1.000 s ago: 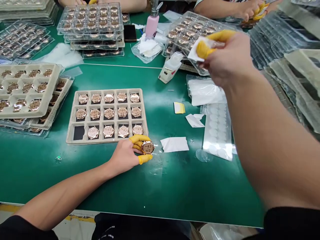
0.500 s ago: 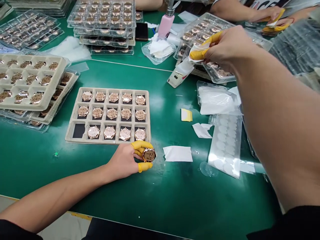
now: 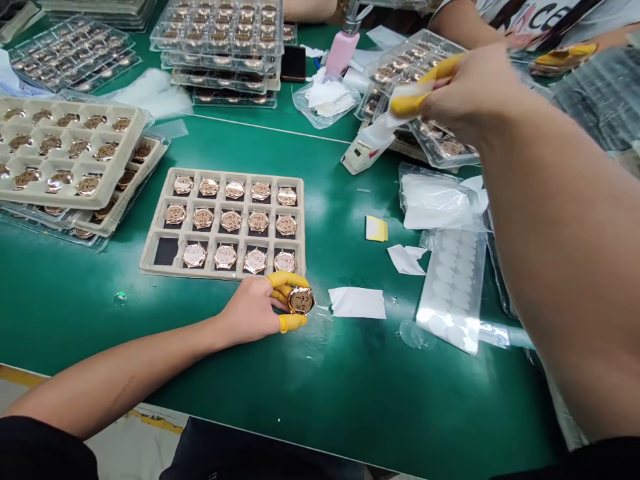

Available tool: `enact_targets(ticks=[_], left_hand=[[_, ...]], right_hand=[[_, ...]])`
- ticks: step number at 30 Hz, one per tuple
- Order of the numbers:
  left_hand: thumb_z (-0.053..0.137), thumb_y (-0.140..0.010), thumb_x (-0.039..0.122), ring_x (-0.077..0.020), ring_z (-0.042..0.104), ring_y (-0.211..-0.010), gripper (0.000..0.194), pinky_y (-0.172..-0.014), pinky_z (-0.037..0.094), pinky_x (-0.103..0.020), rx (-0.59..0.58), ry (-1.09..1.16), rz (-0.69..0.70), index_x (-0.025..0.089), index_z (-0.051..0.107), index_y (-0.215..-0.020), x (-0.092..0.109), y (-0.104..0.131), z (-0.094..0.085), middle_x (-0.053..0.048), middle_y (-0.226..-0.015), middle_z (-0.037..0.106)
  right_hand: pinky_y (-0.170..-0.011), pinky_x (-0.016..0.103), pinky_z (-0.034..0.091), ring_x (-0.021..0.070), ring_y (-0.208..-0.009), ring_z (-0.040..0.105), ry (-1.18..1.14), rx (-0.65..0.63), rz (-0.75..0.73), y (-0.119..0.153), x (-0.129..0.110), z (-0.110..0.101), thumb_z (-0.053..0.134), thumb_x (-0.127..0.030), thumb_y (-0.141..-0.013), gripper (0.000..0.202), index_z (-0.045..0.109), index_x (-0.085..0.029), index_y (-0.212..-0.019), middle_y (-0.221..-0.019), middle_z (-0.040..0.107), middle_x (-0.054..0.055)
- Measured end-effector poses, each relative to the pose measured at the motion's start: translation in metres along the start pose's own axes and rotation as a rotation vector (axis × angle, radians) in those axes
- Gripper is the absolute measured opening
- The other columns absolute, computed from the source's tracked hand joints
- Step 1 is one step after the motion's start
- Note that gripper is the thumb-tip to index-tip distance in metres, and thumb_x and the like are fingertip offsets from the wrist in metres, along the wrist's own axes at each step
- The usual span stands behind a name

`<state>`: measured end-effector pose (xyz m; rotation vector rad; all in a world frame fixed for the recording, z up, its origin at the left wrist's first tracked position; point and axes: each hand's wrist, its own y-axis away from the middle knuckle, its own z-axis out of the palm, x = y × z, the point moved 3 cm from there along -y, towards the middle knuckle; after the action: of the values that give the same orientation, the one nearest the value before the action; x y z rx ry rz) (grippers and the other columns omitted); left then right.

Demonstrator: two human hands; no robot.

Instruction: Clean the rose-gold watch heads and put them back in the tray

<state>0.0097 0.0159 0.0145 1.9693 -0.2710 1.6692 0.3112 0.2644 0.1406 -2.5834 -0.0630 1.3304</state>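
My left hand, with yellow finger cots, grips a rose-gold watch case by its edges, the engraved back facing up. Just behind it sits a beige tray of similar watch cases, its front-left pocket showing only a dark pad. My right hand, also in yellow finger cots and a little blurred, is raised to the far right. Its fingers are closed on a white wipe at the upper end of a white container. The wipe partly covers that end, so the contact is hard to see.
Stacked watch trays stand at the left, at the back and behind my right hand. A pink pump bottle stands at the back. Paper pieces and a sheet of clear round stickers lie at right. A co-worker's hand is at far right.
The whole view has shifted slightly. My left hand still holds the watch case, and my right hand stays by the white container. The co-worker's hands have changed position.
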Motion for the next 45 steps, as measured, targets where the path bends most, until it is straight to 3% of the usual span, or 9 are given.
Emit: enact_targets(ticks=[3, 6, 9, 11, 15, 21, 25, 37, 45], left_hand=[[0.085, -0.065, 0.021, -0.0146, 0.076, -0.074, 0.052, -0.072, 0.067, -0.027, 0.007, 0.038, -0.011, 0.019, 0.074, -0.116, -0.001, -0.001, 0.0, -0.003, -0.087, 0.078], [0.086, -0.064, 0.019, -0.0142, 0.076, -0.078, 0.053, -0.076, 0.067, -0.026, 0.03, 0.054, 0.011, 0.019, 0.074, -0.116, -0.001, -0.002, 0.0, -0.002, -0.087, 0.078], [0.086, -0.065, 0.019, -0.014, 0.076, -0.078, 0.055, -0.074, 0.066, -0.025, 0.009, 0.073, 0.015, 0.019, 0.072, -0.119, -0.002, -0.002, 0.001, -0.002, -0.088, 0.078], [0.087, -0.065, 0.019, -0.0134, 0.076, -0.076, 0.056, -0.073, 0.065, -0.024, -0.01, 0.095, 0.031, 0.018, 0.071, -0.119, -0.003, -0.003, 0.002, -0.002, -0.09, 0.078], [0.087, -0.065, 0.016, -0.0129, 0.076, -0.077, 0.057, -0.072, 0.064, -0.022, -0.001, 0.15, 0.049, 0.017, 0.07, -0.119, -0.005, -0.005, 0.002, -0.002, -0.089, 0.078], [0.087, -0.062, 0.013, -0.0153, 0.078, -0.082, 0.057, -0.076, 0.066, -0.024, 0.011, 0.167, 0.051, 0.016, 0.071, -0.117, -0.007, -0.005, 0.003, -0.004, -0.094, 0.08], [0.086, -0.064, 0.013, -0.0135, 0.077, -0.076, 0.058, -0.071, 0.065, -0.022, 0.026, 0.176, 0.034, 0.016, 0.071, -0.12, -0.007, -0.005, 0.002, -0.003, -0.09, 0.079], [0.088, -0.064, 0.015, -0.0169, 0.079, -0.081, 0.056, -0.076, 0.068, -0.027, 0.034, 0.178, 0.015, 0.016, 0.072, -0.118, -0.006, -0.003, 0.003, -0.005, -0.094, 0.081], [0.089, -0.062, 0.016, -0.0182, 0.08, -0.083, 0.058, -0.079, 0.069, -0.029, 0.044, 0.197, -0.002, 0.014, 0.072, -0.118, -0.007, -0.003, 0.003, -0.007, -0.096, 0.082]], right_hand=[[-0.051, 0.019, 0.032, 0.0009, -0.063, 0.058, -0.19, 0.138, 0.026, 0.065, -0.027, 0.001, 0.081, -0.014, -0.077, 0.018, 0.065, -0.012, -0.084, -0.071, 0.062, -0.005], [-0.045, 0.021, 0.038, 0.0053, -0.057, 0.056, -0.501, 0.078, 0.057, 0.164, -0.043, 0.029, 0.098, -0.028, -0.058, 0.043, 0.062, -0.019, -0.079, -0.068, 0.061, -0.006], [-0.049, 0.024, 0.043, 0.0086, -0.057, 0.055, -0.502, -0.129, 0.195, 0.249, -0.042, 0.072, 0.095, -0.043, -0.065, 0.041, 0.065, -0.02, -0.08, -0.066, 0.061, -0.004], [-0.052, 0.025, 0.043, 0.01, -0.06, 0.054, -0.36, -0.241, 0.085, 0.277, -0.041, 0.092, 0.086, -0.039, -0.077, 0.025, 0.069, -0.021, -0.08, -0.071, 0.063, -0.001], [-0.053, 0.025, 0.036, 0.0094, -0.06, 0.049, -0.004, -0.175, -0.257, 0.286, -0.042, 0.097, 0.073, -0.015, -0.082, 0.006, 0.073, -0.02, -0.081, -0.073, 0.06, 0.0], [-0.053, 0.025, 0.035, 0.0107, -0.062, 0.051, 0.053, -0.166, -0.374, 0.29, -0.037, 0.096, 0.069, -0.011, -0.084, 0.01, 0.071, -0.021, -0.086, -0.075, 0.061, 0.0], [-0.056, 0.028, 0.037, 0.0128, -0.065, 0.053, 0.097, -0.056, -0.339, 0.291, -0.032, 0.098, 0.071, -0.015, -0.086, 0.007, 0.069, -0.021, -0.083, -0.074, 0.06, 0.001], [-0.057, 0.032, 0.042, 0.0166, -0.067, 0.057, 0.061, -0.096, -0.305, 0.289, -0.032, 0.101, 0.069, -0.028, -0.09, 0.008, 0.07, -0.024, -0.083, -0.074, 0.061, 0.003], [-0.058, 0.03, 0.04, 0.0143, -0.065, 0.055, 0.02, -0.05, -0.354, 0.289, -0.03, 0.106, 0.07, -0.023, -0.091, 0.005, 0.071, -0.023, -0.086, -0.073, 0.059, 0.002]])
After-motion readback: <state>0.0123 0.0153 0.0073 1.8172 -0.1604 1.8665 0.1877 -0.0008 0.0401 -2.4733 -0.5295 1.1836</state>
